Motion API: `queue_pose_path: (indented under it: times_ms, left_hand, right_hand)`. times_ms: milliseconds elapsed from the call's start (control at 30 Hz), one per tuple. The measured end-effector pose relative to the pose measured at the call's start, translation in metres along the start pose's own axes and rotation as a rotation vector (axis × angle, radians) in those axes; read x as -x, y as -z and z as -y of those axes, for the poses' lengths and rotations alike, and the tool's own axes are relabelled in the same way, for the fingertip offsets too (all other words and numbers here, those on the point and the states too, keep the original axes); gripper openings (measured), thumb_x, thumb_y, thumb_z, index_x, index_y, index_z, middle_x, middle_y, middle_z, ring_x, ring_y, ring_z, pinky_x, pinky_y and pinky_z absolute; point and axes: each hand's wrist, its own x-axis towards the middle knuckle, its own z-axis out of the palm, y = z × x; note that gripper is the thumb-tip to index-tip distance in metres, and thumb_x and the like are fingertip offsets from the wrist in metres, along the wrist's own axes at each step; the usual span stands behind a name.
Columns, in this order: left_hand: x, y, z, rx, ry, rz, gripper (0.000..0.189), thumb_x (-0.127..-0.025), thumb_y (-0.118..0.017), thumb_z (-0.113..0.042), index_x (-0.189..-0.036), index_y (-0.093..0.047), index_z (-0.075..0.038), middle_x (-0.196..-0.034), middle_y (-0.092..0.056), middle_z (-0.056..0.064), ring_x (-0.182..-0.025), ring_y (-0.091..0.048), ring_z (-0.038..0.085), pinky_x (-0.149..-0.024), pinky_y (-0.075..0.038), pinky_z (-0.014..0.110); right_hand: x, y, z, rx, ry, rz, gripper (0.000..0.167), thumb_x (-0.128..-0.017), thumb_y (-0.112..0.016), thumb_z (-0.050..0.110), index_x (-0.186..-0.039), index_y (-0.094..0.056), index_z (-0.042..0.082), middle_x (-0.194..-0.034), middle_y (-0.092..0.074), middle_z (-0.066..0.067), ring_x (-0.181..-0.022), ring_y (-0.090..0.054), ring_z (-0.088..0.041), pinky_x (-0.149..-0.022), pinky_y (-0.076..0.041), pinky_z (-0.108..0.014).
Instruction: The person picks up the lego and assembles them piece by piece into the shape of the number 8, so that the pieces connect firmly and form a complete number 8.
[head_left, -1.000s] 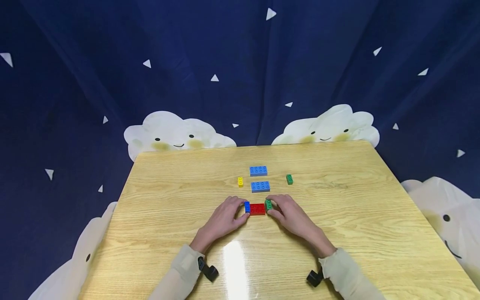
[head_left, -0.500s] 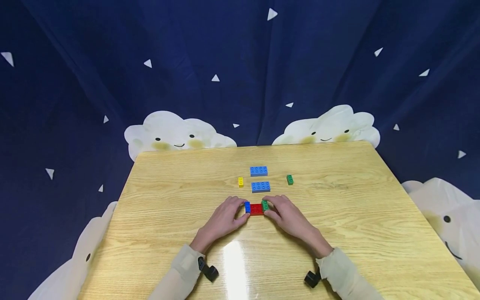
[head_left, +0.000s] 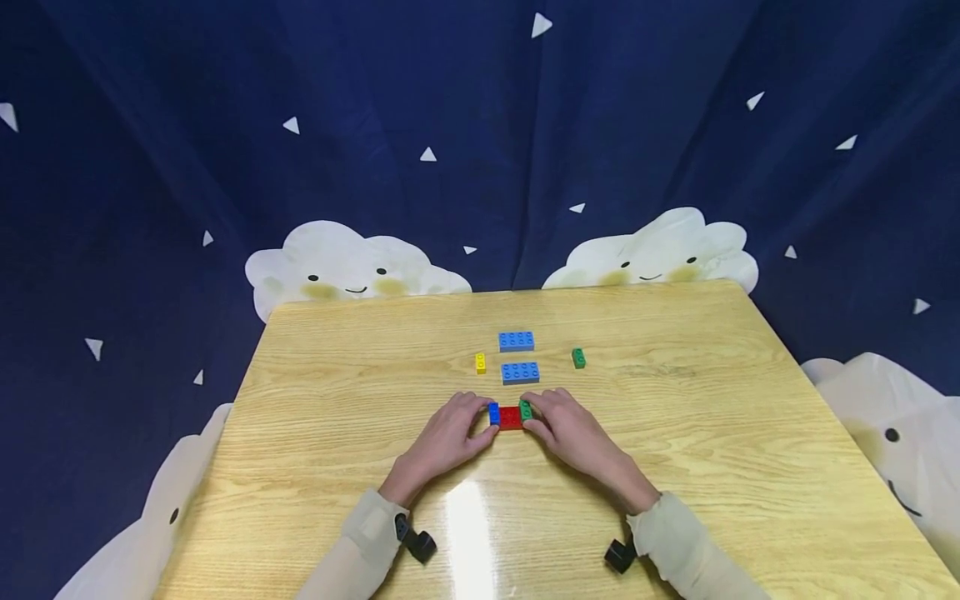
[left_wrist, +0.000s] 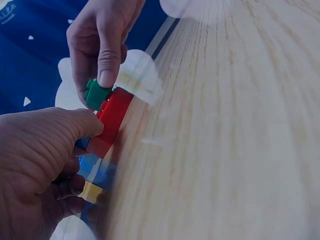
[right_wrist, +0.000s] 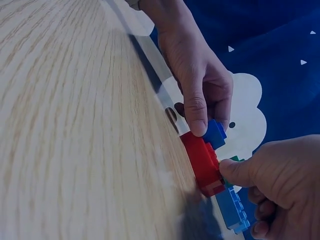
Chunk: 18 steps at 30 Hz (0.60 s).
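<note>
A red toy brick (head_left: 510,418) lies lengthwise on the wooden table between both hands. My left hand (head_left: 446,435) pinches a small dark blue brick (head_left: 493,414) between thumb and fingers; it sits on top of the red brick's left end. Over the red brick's right end, my right hand (head_left: 573,429) pinches a small green brick (head_left: 526,412). In the left wrist view the green brick (left_wrist: 96,95) meets the red brick's studs; whether it is pressed fully down I cannot tell. The right thumb hides most of it in the right wrist view.
Beyond the hands lie two lighter blue bricks, one nearer (head_left: 521,373) and one farther (head_left: 517,341). A small yellow brick (head_left: 481,363) is left of them, another green brick (head_left: 578,358) to their right. A dark blue curtain (head_left: 480,125) hangs behind the table.
My right hand has moved left with the green brick, from beside the red brick's right end to over it. The left hand and dark blue brick have stayed in place.
</note>
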Motion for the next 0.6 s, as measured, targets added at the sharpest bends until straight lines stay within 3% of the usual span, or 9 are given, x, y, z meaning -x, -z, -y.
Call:
queue_pose_path:
  times_ms: [200,467,600]
  left_hand:
    - [0.0003,-0.0011,0.0004,0.0,-0.002,-0.008,0.043,-0.1,-0.071,-0.032,-0.133,-0.066,-0.006,-0.106,-0.067,0.002,-0.097,-0.057,0.017,-0.081,-0.052,0.036]
    - [0.0,-0.0006,-0.0002,0.004,-0.018,-0.032,0.04,-0.098,-0.073,-0.03,-0.13,-0.067,-0.006,-0.104,-0.068,0.002,-0.096,-0.058,0.018,-0.08,-0.052,0.036]
    - [0.0001,-0.0012,-0.0004,0.01,-0.013,-0.026,0.039,-0.098,-0.073,-0.031,-0.129,-0.068,-0.007,-0.105,-0.068,0.002,-0.097,-0.058,0.018,-0.081,-0.052,0.036]
  right_hand:
    - [-0.0001,-0.0019,0.0025,0.046,0.024,-0.017,0.035,-0.098,-0.075,0.02,-0.129,-0.068,0.005,-0.093,-0.066,0.001,-0.087,-0.053,-0.017,-0.076,-0.048,-0.036]
    - [0.0018,-0.0082,0.0,0.053,0.062,-0.054,0.035,-0.099,-0.074,0.019,-0.129,-0.067,0.003,-0.103,-0.074,-0.004,-0.089,-0.06,-0.019,-0.079,-0.052,-0.038]
    - [0.0029,-0.0099,-0.0006,0.042,0.071,-0.068,0.031,-0.098,-0.075,0.017,-0.125,-0.067,0.004,-0.096,-0.073,-0.002,-0.083,-0.057,-0.017,-0.074,-0.05,-0.035]
